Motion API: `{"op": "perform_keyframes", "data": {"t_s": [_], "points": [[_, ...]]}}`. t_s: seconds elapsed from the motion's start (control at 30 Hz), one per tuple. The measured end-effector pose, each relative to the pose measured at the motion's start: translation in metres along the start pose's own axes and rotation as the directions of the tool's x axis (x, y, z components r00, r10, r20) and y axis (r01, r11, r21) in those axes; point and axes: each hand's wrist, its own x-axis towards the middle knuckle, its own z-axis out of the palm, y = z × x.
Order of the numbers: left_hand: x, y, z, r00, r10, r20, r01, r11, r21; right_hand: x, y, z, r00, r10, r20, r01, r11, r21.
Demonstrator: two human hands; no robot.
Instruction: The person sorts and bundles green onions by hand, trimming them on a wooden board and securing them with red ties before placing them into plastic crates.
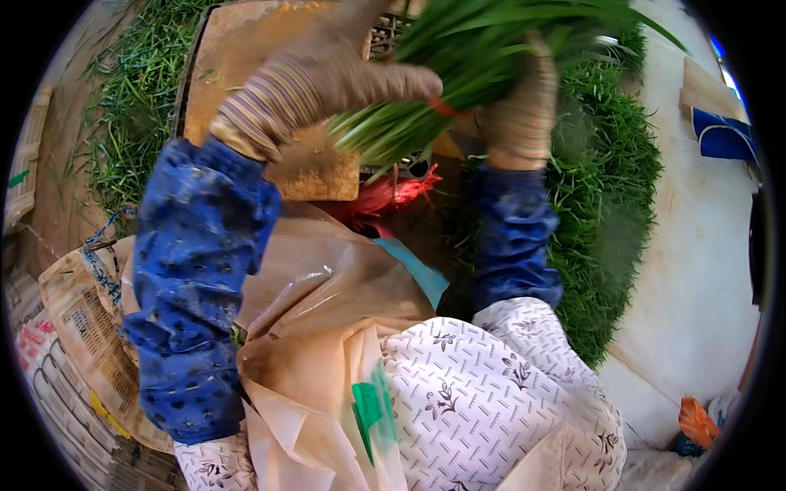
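Note:
A bunch of long green leafy stalks [424,104] is held up in front of me, with a red band [445,108] around it near the cut ends. My right hand [519,110], in a striped knit glove, grips the bunch from the right; leaves partly cover its fingers. My left hand [344,77], gloved alike, is spread wide, its thumb lying across the stalks beside the band and its fingers pointing up and away. Both hands and the leaf tips are motion-blurred. Below the bunch, a worn yellowish board [313,169] rests over a dark crate [384,34].
Red plastic strands [393,193] hang at the board's near edge. Loose green stalks lie in a long heap [605,202] on the right and a grassy pile [132,98] on the left. A plastic apron [344,282] covers my lap. Printed sacking [92,331] lies lower left; a white surface [688,245] borders the right.

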Motion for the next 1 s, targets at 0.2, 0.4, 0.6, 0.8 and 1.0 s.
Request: {"op": "perform_keyframes", "data": {"t_s": [0.2,0.4,0.6,0.8,1.0], "points": [[0.003,-0.095,-0.069,0.984,0.11,-0.143,-0.114,0.993,-0.014,0.055,-0.039,-0.151,0.779,-0.626,0.029,0.286,0.315,-0.905],[-0.13,-0.176,-0.162,0.891,-0.355,-0.284,0.425,0.871,0.244,0.127,0.018,-0.186,0.697,-0.34,-0.631,0.251,0.94,-0.229],[-0.375,-0.212,-0.255,0.764,-0.495,-0.414,0.645,0.565,0.515,0.172,-0.001,-0.183,0.683,-0.376,-0.626,0.207,0.922,-0.329],[-0.457,-0.149,-0.238,0.027,-0.753,-0.657,0.846,0.368,-0.387,0.173,0.058,-0.222,0.814,-0.388,-0.433,0.188,0.881,-0.434],[-0.517,-0.134,-0.205,0.001,-0.797,-0.604,0.979,0.124,-0.163,0.178,0.187,-0.391,0.768,-0.342,-0.541,-0.35,0.482,-0.803]]}}
